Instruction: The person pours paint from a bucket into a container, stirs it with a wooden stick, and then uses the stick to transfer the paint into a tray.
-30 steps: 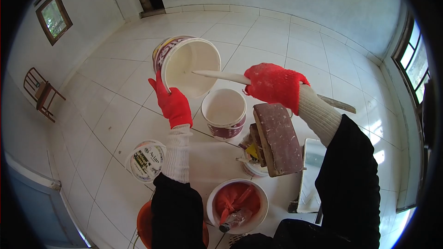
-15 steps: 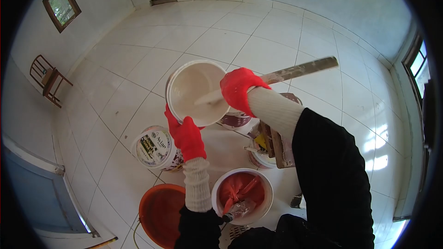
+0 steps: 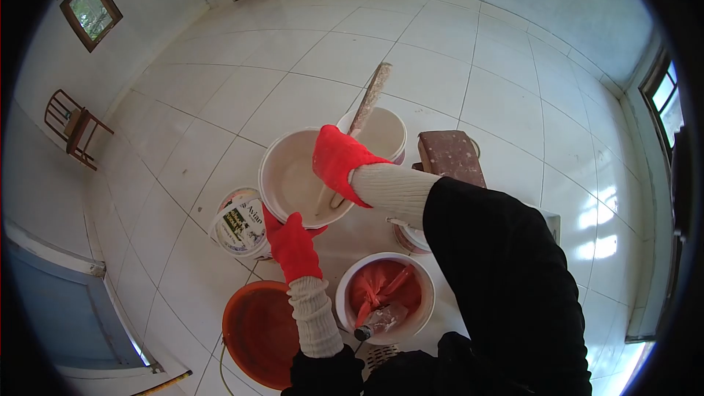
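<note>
My left hand (image 3: 292,249), in a red glove with a ribbed cream cuff, is closed on the near rim of a white bucket (image 3: 284,176). The bucket is tilted toward me, and pale residue coats its inside. In a red glove too, my right hand (image 3: 341,163) wraps round a long, paint-stained wooden stick (image 3: 372,95). The stick's lower end reaches into the bucket, and its upper end points away from me. Just beyond the right hand stands another white bucket (image 3: 389,132), partly covered by the held one.
Left of the hands is a lidded paint pail (image 3: 242,227). Nearer me are an orange bucket (image 3: 257,334) and a white tub (image 3: 427,315) holding a red plastic bag and a bottle. A spattered brown box-like object (image 3: 451,154) stands right; a chair (image 3: 77,128) is at the far left.
The stick has swung from pointing right to pointing away from me, more upright. My right hand has moved left and down over the bucket, which has shifted slightly down. More of the bucket behind shows.
</note>
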Action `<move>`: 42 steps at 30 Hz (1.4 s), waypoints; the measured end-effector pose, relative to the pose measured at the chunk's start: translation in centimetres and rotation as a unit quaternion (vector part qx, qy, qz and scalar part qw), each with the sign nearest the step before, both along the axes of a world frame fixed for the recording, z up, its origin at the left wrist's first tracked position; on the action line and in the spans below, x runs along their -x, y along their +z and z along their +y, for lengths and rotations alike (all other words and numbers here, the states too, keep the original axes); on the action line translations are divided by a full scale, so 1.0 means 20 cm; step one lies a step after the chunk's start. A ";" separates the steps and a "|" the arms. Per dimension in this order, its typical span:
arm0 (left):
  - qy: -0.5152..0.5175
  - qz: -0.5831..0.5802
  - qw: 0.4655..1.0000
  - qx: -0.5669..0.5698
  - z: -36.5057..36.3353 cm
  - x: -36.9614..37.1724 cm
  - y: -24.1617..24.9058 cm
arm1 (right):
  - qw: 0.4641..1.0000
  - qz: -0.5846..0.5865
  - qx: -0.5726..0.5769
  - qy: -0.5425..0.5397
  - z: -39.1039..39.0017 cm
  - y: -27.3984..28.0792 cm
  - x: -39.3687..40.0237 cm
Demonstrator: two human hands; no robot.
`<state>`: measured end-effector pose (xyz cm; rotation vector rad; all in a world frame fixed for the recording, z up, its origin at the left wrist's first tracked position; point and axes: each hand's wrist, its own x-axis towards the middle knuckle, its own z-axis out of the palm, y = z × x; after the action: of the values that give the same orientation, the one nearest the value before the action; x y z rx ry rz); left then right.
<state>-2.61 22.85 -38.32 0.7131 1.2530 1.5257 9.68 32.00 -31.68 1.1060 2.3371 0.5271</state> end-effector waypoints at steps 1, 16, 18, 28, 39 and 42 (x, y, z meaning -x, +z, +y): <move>-0.001 -0.006 1.000 -0.001 -0.01 0.01 -0.03 | 1.000 0.002 0.000 0.000 -0.01 0.00 -0.02; -0.044 -0.083 0.989 0.113 -0.04 0.05 -0.39 | 0.791 0.537 0.116 -0.270 -1.04 0.56 -0.85; -0.056 0.025 0.984 0.167 -0.07 0.07 -0.30 | 0.731 0.505 0.205 -0.410 -1.17 0.47 -1.02; -0.200 0.199 0.948 0.148 -0.17 -0.15 -0.01 | 0.469 0.709 0.268 -0.454 -1.17 -0.19 -1.38; -0.454 0.013 0.863 0.220 0.02 -0.53 -0.34 | 0.515 0.727 0.258 -0.375 -0.91 -0.54 -1.35; -0.456 0.009 0.862 0.222 0.03 -0.56 -0.31 | 0.542 0.687 0.256 -0.411 -0.88 -0.46 -1.34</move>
<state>8.59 23.48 -44.47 0.8322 0.9866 0.4285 36.53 14.38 -40.97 2.4615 1.9885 -1.8989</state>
